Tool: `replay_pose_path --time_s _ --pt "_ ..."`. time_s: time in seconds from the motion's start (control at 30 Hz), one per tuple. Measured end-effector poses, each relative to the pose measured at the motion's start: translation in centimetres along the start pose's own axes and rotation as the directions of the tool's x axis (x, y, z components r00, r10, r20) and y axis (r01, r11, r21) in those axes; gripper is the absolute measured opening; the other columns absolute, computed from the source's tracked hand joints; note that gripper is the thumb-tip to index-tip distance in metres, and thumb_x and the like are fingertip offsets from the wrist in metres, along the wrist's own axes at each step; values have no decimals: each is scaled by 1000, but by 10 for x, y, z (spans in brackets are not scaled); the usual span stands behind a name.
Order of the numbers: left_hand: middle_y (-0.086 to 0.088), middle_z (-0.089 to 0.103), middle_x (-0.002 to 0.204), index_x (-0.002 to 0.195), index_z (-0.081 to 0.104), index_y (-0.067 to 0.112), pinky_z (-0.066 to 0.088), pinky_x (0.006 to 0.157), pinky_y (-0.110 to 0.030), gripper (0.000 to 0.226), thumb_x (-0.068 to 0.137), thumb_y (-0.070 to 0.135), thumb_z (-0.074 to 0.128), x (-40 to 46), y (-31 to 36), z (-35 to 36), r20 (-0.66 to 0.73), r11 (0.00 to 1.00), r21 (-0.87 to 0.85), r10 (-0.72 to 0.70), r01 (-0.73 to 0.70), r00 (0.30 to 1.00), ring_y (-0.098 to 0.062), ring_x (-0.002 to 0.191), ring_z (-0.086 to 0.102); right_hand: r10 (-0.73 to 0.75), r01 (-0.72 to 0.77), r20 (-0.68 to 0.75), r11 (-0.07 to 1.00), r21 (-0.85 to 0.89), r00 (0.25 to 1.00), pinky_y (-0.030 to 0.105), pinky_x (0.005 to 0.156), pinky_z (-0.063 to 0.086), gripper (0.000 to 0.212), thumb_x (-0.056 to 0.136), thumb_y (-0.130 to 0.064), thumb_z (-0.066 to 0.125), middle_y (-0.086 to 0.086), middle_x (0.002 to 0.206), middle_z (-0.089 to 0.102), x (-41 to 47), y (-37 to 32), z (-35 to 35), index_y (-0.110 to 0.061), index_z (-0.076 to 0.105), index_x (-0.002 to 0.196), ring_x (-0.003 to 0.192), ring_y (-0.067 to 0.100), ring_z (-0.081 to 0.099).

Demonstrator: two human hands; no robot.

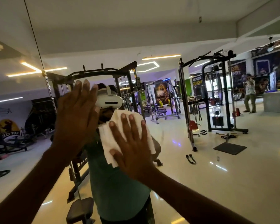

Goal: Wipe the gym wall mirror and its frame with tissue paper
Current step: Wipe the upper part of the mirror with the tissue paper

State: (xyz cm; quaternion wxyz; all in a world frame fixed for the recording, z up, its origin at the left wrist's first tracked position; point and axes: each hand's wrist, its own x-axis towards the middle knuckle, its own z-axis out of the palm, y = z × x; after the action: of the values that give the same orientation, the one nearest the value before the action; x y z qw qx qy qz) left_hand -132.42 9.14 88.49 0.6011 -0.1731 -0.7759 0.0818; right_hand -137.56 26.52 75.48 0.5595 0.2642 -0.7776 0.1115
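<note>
Mirror (200, 159): we are pressing the tissue (128, 135) flat with our spread right hand (131, 146) to wipe; left hand (78, 113), open and empty, is bracing on glass.

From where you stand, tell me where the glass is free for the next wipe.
Free: mirror right of the right hand and tissue paper, and above both hands up to the ceiling reflection. Crowded: centre, where the left hand rests flat beside the tissue. A seam bounds the left.

Mirror (217, 38) glass glossy, smooth; tissue paper (108, 139) white, matt, creased; reflected floor (233, 175) polished, shiny.
</note>
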Motion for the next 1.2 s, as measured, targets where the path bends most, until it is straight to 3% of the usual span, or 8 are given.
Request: replay_pose_path --time_s 0.2,0.37,0.47,0.6,0.7,0.87,0.97,1.2 --pt "-17 -6 172 166 -4 19 12 124 -60 73 106 45 28 34 -59 3 74 918 396 -64 30 995 -34 159 -9 204 -223 -173 970 -97 963 65 127 6 74 105 -55 33 17 174 5 59 95 -29 -18 18 167 162 36 1" --pt "-23 9 170 164 13 5 16 122 -64 73 103 46 23 46 -40 -21 -41 962 265 -58 67 997 -41 158 9 638 -659 -333 750 62 695 66 124 13 88 100 -69 -8 21 173 11 190 117 -73 -17 16 168 159 43 10" --pt "-18 42 154 151 41 7 31 117 -63 59 101 37 38 62 -58 -21 -92 972 198 -110 127 990 -42 143 40 405 -440 -331 898 -35 853 65 125 5 75 106 -58 11 21 173 0 209 59 -62 -17 9 168 160 42 0" --pt "-20 69 88 110 67 0 48 86 -52 39 107 31 44 105 -84 -43 -326 939 343 91 27 941 -35 76 64 -79 49 -174 984 -173 982 63 126 1 71 107 -55 17 17 175 -4 207 60 -61 -20 10 168 161 36 -7" --pt "-21 71 110 129 63 5 48 96 -52 47 104 38 42 164 -89 -68 -346 979 196 20 51 938 -38 101 67 -140 116 -135 978 -176 981 61 128 2 75 104 -61 14 12 175 -2 241 124 -90 -23 9 168 162 32 -5" --pt "-31 31 161 158 34 2 19 116 -51 77 105 54 17 212 -114 -68 -167 903 429 77 3 983 -48 149 29 368 -405 -275 910 -91 888 68 123 16 108 86 -83 -20 21 173 12 323 213 -143 -21 13 168 158 44 14" --pt "-23 13 169 164 15 11 17 122 -59 87 99 69 5 213 -123 -59 -85 920 387 -31 62 996 -41 156 15 499 -521 -313 853 16 808 68 124 10 101 87 -75 -6 24 172 9 359 174 -146 -18 10 168 158 46 9" --pt "-11 -2 173 166 2 22 5 126 -50 90 92 72 4 216 -133 -50 -87 949 300 -73 96 994 -29 160 -2 -87 59 -199 988 -145 976 57 128 -5 81 95 -65 0 9 176 -6 376 80 -110 -29 -2 167 162 31 -6"
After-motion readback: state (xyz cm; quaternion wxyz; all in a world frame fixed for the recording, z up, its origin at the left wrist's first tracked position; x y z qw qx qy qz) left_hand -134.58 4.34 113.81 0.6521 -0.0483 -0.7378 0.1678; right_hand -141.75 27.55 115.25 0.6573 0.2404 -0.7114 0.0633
